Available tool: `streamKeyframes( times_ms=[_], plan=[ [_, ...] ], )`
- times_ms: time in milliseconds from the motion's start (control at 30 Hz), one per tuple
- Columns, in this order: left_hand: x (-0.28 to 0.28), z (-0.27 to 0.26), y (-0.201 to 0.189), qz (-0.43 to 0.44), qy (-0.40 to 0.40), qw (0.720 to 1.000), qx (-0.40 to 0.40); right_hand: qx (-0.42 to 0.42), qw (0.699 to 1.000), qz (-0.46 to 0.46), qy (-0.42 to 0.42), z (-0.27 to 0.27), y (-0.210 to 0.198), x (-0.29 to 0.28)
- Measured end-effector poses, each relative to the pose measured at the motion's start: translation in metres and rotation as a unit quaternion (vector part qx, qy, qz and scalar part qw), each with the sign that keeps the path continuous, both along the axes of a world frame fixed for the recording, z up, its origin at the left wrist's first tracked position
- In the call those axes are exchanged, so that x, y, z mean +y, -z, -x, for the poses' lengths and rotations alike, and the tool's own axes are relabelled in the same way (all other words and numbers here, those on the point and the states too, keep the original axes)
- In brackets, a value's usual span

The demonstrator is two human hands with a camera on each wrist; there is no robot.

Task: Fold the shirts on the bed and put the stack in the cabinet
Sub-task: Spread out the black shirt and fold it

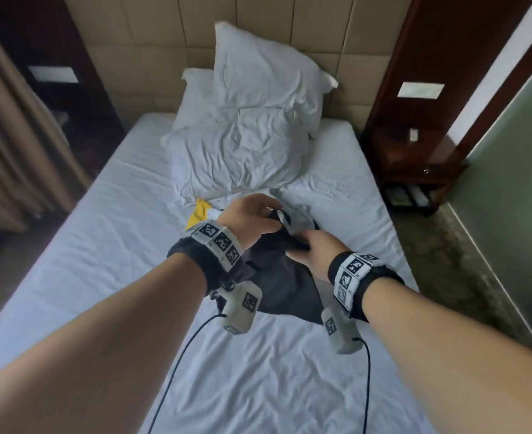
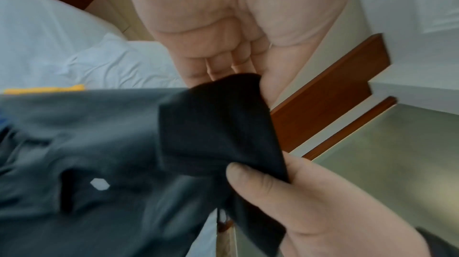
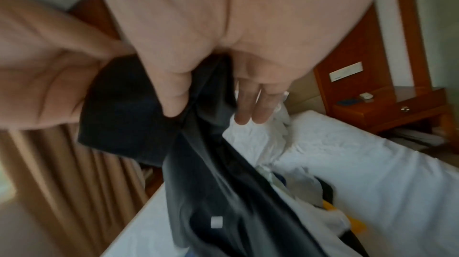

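A dark grey shirt (image 1: 289, 286) hangs bunched over the white bed (image 1: 101, 233), held by both hands. My left hand (image 1: 268, 214) grips its upper edge with curled fingers (image 2: 223, 64). Just to the right and nearer to me, my right hand (image 1: 302, 242) pinches the same fabric (image 3: 139, 114) under its thumb (image 3: 174, 102). In the left wrist view the shirt (image 2: 99, 143) shows a small white mark. Behind the hands lie more shirts: a yellow one (image 1: 199, 211) and a white and grey heap (image 1: 302, 214), partly hidden.
Crumpled white pillows (image 1: 242, 145) lie at the padded headboard. A wooden nightstand (image 1: 415, 158) stands right of the bed beside a green panel (image 1: 509, 189). Brown curtains (image 1: 7, 136) hang on the left. Bare sheet spreads in front of me.
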State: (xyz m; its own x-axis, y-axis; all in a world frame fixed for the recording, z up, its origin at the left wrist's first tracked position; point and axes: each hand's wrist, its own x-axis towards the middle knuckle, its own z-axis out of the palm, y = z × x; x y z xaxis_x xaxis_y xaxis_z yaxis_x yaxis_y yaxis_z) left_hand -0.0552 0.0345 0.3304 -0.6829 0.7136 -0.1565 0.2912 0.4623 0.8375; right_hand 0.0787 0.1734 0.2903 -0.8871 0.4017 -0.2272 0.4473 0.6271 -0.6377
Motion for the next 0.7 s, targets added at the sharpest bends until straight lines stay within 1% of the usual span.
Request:
streamKeyframes(
  times_ms=[67,167,300,367,433,467,533,600,633,700],
  plan=[
    [-0.009,-0.009,-0.052,-0.028,-0.006,0.999,0.015,0.037,0.999,-0.008,0.036,-0.007,-0.053,-0.005],
    [-0.024,-0.024,-0.127,-0.088,-0.017,0.996,0.010,0.083,0.995,0.001,0.057,-0.019,-0.133,-0.014],
    [-0.044,-0.046,-0.217,-0.204,-0.009,0.979,-0.025,0.161,0.984,0.020,0.079,-0.040,-0.237,-0.032],
    [-0.056,-0.059,-0.250,-0.245,-0.006,0.968,-0.055,0.197,0.977,-0.021,0.077,-0.052,-0.278,-0.039],
    [-0.064,-0.071,-0.272,-0.255,-0.005,0.965,-0.060,0.231,0.968,-0.042,0.087,-0.065,-0.310,-0.045],
    [-0.068,-0.076,-0.278,-0.244,-0.001,0.969,-0.050,0.248,0.963,-0.047,0.095,-0.074,-0.325,-0.050],
    [-0.070,-0.088,-0.285,-0.187,0.014,0.982,-0.007,0.276,0.954,-0.046,0.106,-0.088,-0.349,-0.058],
    [-0.071,-0.100,-0.286,-0.127,0.026,0.991,0.040,0.297,0.945,-0.025,0.134,-0.102,-0.366,-0.062],
    [-0.070,-0.107,-0.286,-0.109,0.024,0.991,0.067,0.313,0.938,-0.016,0.150,-0.106,-0.372,-0.062],
    [-0.071,-0.122,-0.287,-0.100,0.019,0.988,0.113,0.347,0.922,-0.005,0.169,-0.111,-0.382,-0.062]
  ],
)
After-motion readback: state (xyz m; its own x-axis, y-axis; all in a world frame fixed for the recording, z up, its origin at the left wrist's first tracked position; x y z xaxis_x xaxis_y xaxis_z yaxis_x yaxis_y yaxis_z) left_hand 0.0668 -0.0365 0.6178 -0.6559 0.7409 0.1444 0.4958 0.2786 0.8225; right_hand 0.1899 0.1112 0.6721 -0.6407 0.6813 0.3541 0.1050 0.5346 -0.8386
